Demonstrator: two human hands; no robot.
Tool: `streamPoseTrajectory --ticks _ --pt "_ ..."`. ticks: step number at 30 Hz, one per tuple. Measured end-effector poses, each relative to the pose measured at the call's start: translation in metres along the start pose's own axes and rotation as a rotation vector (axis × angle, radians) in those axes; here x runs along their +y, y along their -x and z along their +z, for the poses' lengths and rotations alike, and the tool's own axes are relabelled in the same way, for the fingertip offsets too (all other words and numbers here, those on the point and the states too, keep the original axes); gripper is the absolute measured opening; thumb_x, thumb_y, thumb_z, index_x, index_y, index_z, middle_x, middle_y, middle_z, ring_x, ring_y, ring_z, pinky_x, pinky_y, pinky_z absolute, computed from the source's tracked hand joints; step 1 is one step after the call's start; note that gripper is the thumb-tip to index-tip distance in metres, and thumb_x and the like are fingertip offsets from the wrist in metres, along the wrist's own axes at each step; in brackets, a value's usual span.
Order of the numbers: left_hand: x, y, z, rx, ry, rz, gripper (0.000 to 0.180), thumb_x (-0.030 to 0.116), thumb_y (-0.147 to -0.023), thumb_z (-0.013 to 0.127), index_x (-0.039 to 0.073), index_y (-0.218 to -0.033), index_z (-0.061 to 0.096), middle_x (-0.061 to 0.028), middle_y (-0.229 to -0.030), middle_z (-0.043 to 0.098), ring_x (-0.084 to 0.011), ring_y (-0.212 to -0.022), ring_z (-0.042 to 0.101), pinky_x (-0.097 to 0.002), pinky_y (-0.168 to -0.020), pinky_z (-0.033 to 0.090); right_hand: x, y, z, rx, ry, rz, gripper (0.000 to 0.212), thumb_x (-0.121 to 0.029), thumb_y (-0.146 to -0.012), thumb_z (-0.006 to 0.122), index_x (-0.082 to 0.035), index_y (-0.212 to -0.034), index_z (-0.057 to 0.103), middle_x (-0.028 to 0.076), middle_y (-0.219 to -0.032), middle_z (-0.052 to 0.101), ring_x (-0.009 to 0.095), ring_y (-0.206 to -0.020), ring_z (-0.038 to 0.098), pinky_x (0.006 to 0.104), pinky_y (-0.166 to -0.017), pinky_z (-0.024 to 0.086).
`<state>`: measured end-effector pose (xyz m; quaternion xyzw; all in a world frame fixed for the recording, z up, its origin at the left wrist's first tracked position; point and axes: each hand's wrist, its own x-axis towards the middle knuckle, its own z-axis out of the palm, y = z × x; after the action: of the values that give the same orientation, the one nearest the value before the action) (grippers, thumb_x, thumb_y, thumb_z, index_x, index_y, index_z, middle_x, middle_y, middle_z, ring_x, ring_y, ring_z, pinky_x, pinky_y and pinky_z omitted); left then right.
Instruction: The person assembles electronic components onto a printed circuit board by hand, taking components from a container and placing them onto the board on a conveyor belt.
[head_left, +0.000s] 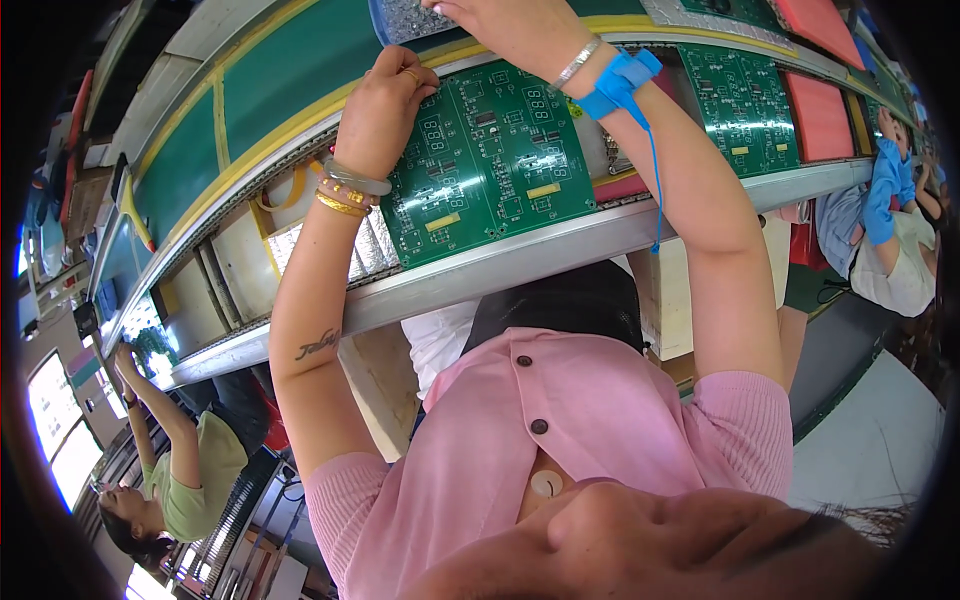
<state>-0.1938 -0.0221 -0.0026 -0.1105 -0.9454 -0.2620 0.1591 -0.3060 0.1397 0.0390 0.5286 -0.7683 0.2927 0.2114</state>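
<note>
A green circuit board (490,205) lies across the rails in front of me, with small digit displays and yellow parts on it. My left hand (392,88), with bangles at its wrist, is at the board's far left corner. Its fingers are curled together, and whatever they pinch is hidden. Farther off, my right hand (500,22) reaches over the edge of a blue tray (388,22) of small clear or silvery parts. The picture's upper edge cuts off its fingers, so their grip does not show. A blue wrist strap (618,85) with a cord circles my right wrist.
Metal rails (560,232) run across in front of my body. At the right, another circuit board (740,105) lies between pink foam blocks (820,115). Behind the rails stretches a green work surface (290,75). Co-workers sit at the left (200,470) and far right (895,240).
</note>
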Motion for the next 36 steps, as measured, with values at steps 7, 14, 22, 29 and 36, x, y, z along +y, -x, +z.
streamPoseTrajectory --ticks 7,14,22,29,36 --pt "0.0 -0.003 -0.004 -0.04 -0.084 0.128 0.008 0.005 -0.076 0.065 0.004 -0.084 0.065 -0.0068 -0.092 0.057 -0.0276 -0.084 0.061 -0.0372 -0.071 0.051 -0.02 0.016 -0.039 -0.189 -0.092 0.309 0.01 -0.011 -0.084 0.058 -0.003 -0.088 0.061 0.014 -0.082 0.063 0.032 -0.083 0.059 0.0392 -0.075 0.048" --pt "-0.001 -0.001 -0.002 -0.065 -0.104 0.125 0.009 0.006 -0.076 0.064 0.005 -0.085 0.066 -0.0066 -0.092 0.056 -0.0261 -0.087 0.06 -0.0359 -0.071 0.051 -0.014 0.063 -0.041 -0.146 -0.119 0.241 0.01 -0.014 -0.082 0.065 -0.006 -0.088 0.064 0.005 -0.084 0.061 0.023 -0.079 0.059 0.0321 -0.07 0.048" --pt "0.007 -0.031 -0.03 0.036 -0.118 0.134 0.014 0.008 -0.081 0.067 0.008 -0.095 0.069 -0.0082 -0.086 0.067 -0.0247 -0.077 0.066 -0.0301 -0.068 0.052 -0.018 0.082 -0.024 -0.207 -0.322 0.442 0.012 -0.015 -0.083 0.063 -0.006 -0.091 0.066 0.01 -0.086 0.067 0.028 -0.079 0.064 0.0358 -0.071 0.051" --pt "-0.045 -0.084 -0.002 -0.001 -0.341 0.337 0.012 0.014 -0.076 0.059 0.008 -0.072 0.069 -0.0114 -0.078 0.063 -0.0283 -0.086 0.061 -0.0387 -0.072 0.051 -0.015 0.077 -0.012 -0.208 -0.199 0.317 0.009 -0.014 -0.081 0.063 -0.006 -0.085 0.064 0.009 -0.084 0.061 0.028 -0.084 0.059 0.038 -0.076 0.048" --pt "-0.02 -0.086 -0.002 -0.091 -0.553 0.044 0.013 0.012 -0.078 0.058 0.008 -0.082 0.07 -0.0125 -0.076 0.061 -0.0296 -0.081 0.062 -0.0403 -0.07 0.051 -0.015 0.077 -0.006 -0.228 -0.06 0.212 0.007 -0.01 -0.078 0.063 -0.005 -0.083 0.061 0.008 -0.088 0.057 0.027 -0.09 0.055 0.0364 -0.079 0.048"
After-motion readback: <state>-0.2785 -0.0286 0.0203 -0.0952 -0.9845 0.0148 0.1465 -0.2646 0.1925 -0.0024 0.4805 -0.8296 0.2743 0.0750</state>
